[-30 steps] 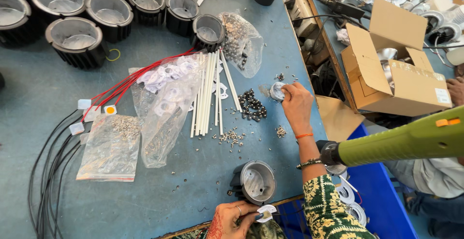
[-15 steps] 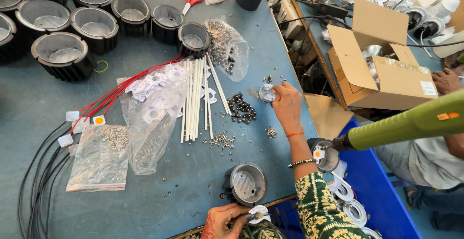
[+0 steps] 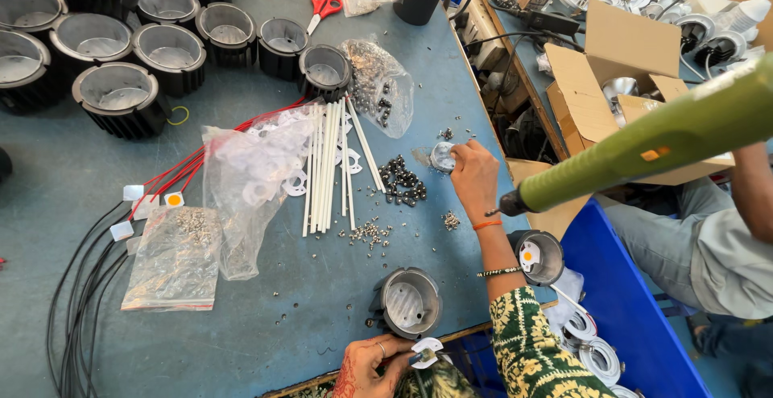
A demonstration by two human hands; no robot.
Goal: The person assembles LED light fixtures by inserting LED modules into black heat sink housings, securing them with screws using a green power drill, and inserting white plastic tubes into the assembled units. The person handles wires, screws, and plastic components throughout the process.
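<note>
Since a second ago the right hand (image 3: 473, 174) has stayed stretched out to the far side of the tabletop (image 3: 241, 350), and the view has drifted so everything sits lower and more to the right. Its fingers are curled around a small round silver part (image 3: 442, 156), pinching it just beside a heap of dark screws (image 3: 401, 181). The left hand (image 3: 372, 364) rests at the near edge, pinching a white ring-shaped piece (image 3: 427, 352) next to an open black lamp housing (image 3: 408, 302). This looks like the fetching of a part for that housing; bringing it back would call for a clean lift clear of the loose screws. The blue-grey tabletop is crowded: white rods (image 3: 326, 164), plastic bags (image 3: 250, 180), more housings far left. A cardboard box (image 3: 600, 84) stands to the right, where another person sits.
</note>
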